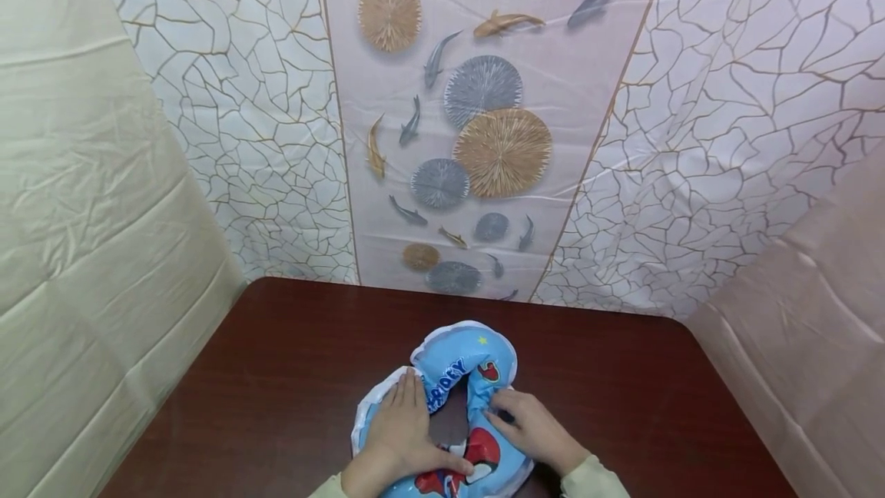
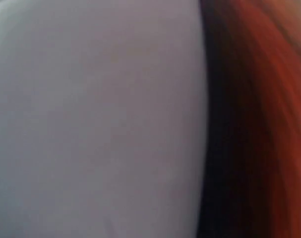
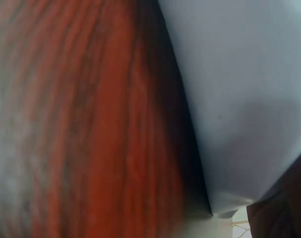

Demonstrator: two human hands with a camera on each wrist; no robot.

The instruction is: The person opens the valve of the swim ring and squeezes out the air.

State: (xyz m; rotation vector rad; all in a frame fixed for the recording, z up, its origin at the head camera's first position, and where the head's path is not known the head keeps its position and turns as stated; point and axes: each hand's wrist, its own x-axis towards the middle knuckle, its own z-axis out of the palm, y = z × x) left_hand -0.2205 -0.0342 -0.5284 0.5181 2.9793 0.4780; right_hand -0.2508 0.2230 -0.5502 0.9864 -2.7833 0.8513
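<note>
A light-blue inflatable swim ring [image 1: 459, 342] with a white seam edge and red cartoon prints lies on the table in the head view, looking soft and creased at the right. My left hand [image 1: 404, 433] rests on its left side, fingers straight and together, thumb stretched across the near part. On the right side, my right hand [image 1: 535, 429] curls its fingers and thumb at the ring's inner edge and grips it there. Both wrist views show only a pale, blurred surface of the swim ring [image 2: 100, 119] [image 3: 244, 109] close up, with no fingers in sight.
The dark red-brown table [image 1: 290, 375] runs to a rounded far edge. Behind it hangs a patterned cloth [image 1: 442, 114] with fish and round shapes. Pale cloth walls [image 1: 83, 214] stand at the left and right. Table wood [image 3: 105, 124] fills much of the right wrist view.
</note>
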